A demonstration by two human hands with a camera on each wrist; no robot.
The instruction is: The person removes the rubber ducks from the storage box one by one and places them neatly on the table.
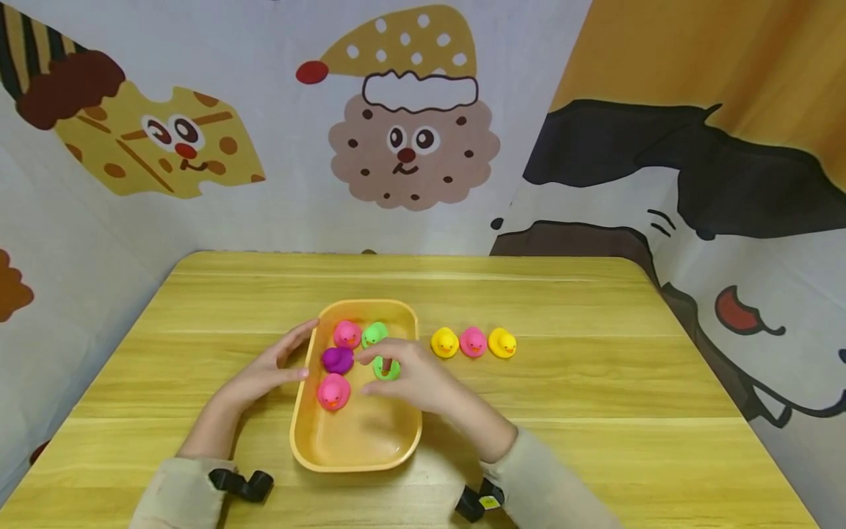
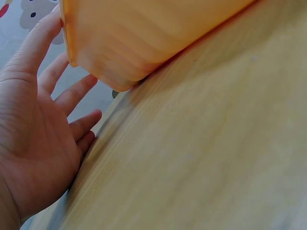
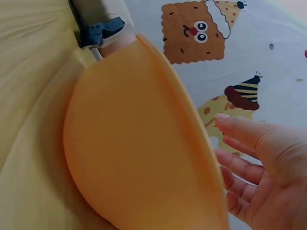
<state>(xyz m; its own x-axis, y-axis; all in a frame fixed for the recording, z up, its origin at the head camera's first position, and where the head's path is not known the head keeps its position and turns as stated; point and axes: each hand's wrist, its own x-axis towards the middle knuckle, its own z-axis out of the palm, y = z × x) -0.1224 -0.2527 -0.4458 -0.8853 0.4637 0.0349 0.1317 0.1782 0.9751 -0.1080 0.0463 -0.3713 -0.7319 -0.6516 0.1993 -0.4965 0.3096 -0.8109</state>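
Note:
An orange plastic bin (image 1: 357, 448) stands on the table with several rubber ducks inside. Down its left side are a pink duck (image 1: 346, 333), a purple duck (image 1: 338, 360) and another pink duck (image 1: 333, 391). On the right sit a green duck (image 1: 374, 333) and a second green duck (image 1: 386, 369), partly hidden by my right hand (image 1: 416, 375). That hand hovers over the bin, thumb and fingers spread apart, holding nothing. My left hand (image 1: 267, 375) has its thumb and fingertips at the bin's left rim, fingers fairly straight; the left wrist view shows its open palm (image 2: 43, 143).
Right of the bin, a yellow duck (image 1: 445, 342), a pink duck (image 1: 473, 342) and another yellow duck (image 1: 502, 343) stand in a row on the wooden table (image 1: 595, 411). A cartoon-printed cloth (image 1: 284, 220) hangs behind the table's far edge.

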